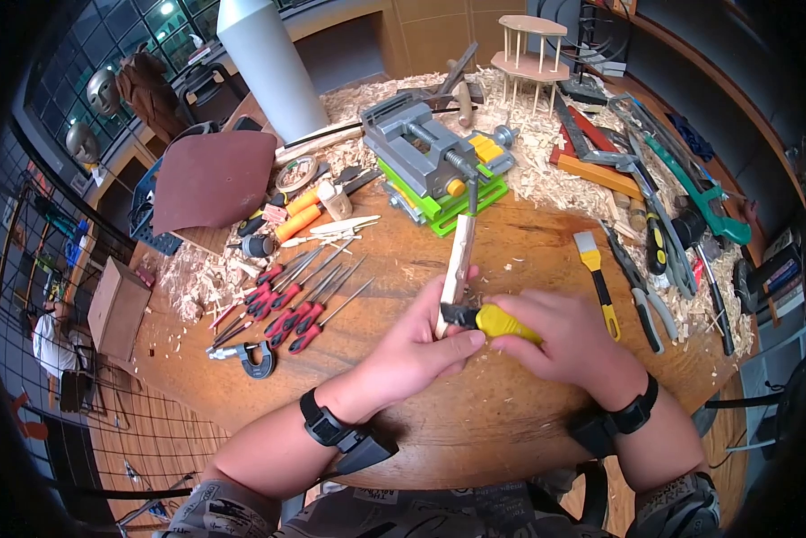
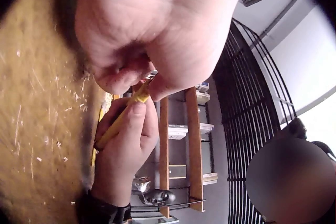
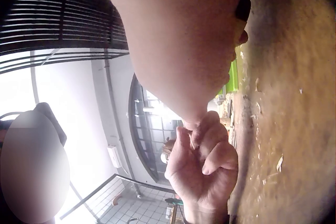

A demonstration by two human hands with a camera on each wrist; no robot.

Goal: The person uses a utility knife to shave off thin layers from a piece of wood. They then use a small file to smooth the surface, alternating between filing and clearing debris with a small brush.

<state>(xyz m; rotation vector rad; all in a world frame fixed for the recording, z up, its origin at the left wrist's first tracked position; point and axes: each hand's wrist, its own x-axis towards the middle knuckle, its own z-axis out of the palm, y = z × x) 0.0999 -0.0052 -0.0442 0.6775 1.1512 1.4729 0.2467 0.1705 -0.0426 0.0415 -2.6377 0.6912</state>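
My left hand (image 1: pixel 416 345) grips a pale, partly whittled wooden stick (image 1: pixel 459 253), its upper end pointing away from me towards the vise. In my right hand (image 1: pixel 572 339) is a yellow utility knife (image 1: pixel 511 325), its dark front end lying across the lower part of the stick. The left thumb reaches to the front of the knife. Seen from the left wrist, the yellow knife body (image 2: pixel 114 128) runs from the right hand up to the left fingers. In the right wrist view the right hand (image 3: pixel 178 45) hides the knife, with the curled left hand (image 3: pixel 207 169) beyond.
A grey vise (image 1: pixel 421 148) on a green base stands ahead. Red-handled tools (image 1: pixel 286 309) and a micrometer (image 1: pixel 252 359) lie left. A yellow scraper (image 1: pixel 593 269), pliers (image 1: pixel 650 314) and a green saw (image 1: pixel 699 202) lie right. Wood shavings (image 1: pixel 528 170) cover the table's back.
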